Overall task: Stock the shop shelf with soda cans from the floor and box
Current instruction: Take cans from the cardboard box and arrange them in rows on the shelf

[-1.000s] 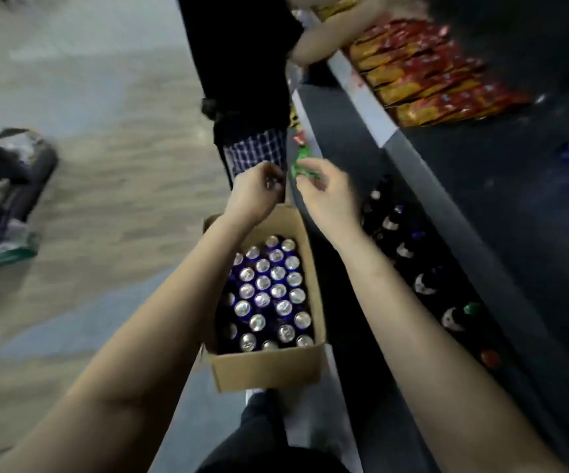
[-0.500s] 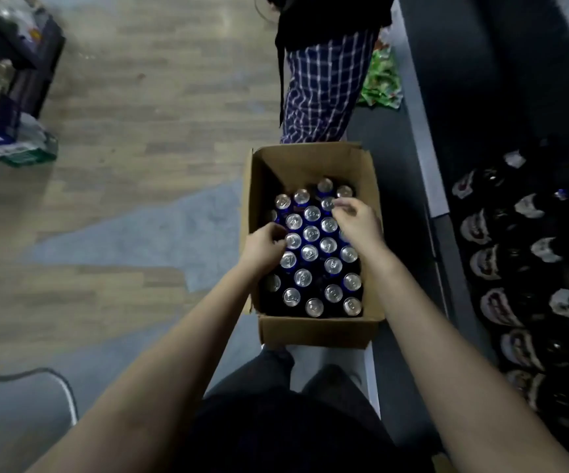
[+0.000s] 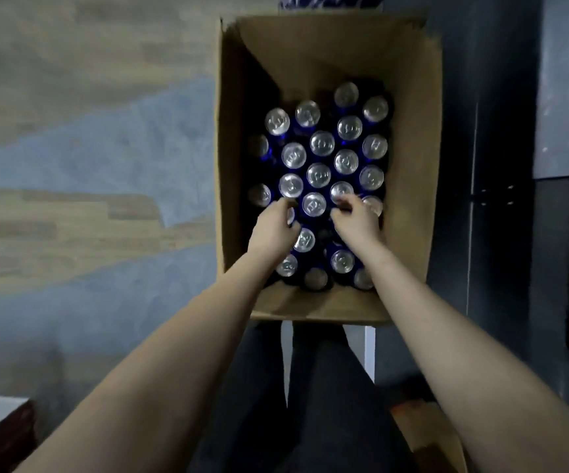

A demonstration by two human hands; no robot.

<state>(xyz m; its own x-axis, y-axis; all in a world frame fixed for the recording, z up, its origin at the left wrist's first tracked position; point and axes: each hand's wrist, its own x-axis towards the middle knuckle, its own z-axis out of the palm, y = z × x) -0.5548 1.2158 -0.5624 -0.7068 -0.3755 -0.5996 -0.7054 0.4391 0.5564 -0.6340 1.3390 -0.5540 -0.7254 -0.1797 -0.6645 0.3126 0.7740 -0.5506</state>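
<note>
Left hand [image 3: 274, 230]: down inside the box, with my fingers curled over the top of one blue can [image 3: 290, 217] in the near-left part of the pack. I seem to be gripping it by its rim, though my fingers cover most of the lid.
Right hand [image 3: 357, 222]: also down in the box, just beside my left, with one lid showing between them. My fingers are bent over the tops at the near right. My knuckles hide what is under them, so I cannot tell whether this hand holds anything.
Soda cans [image 3: 322, 143]: upright, with blue sides and silver lids, packed close in rows. They fill the box except for a bare strip at its far end.
Box [image 3: 413, 158]: brown cardboard, open at the top, just ahead of my knees.
Shelf [image 3: 501, 131]: a dark unit just right of the box.
Floor [image 3: 88, 97]: wood-look planks with blue-grey patches, to the left of the box.
Legs [image 3: 327, 404]: in dark trousers, between my forearms.
</note>
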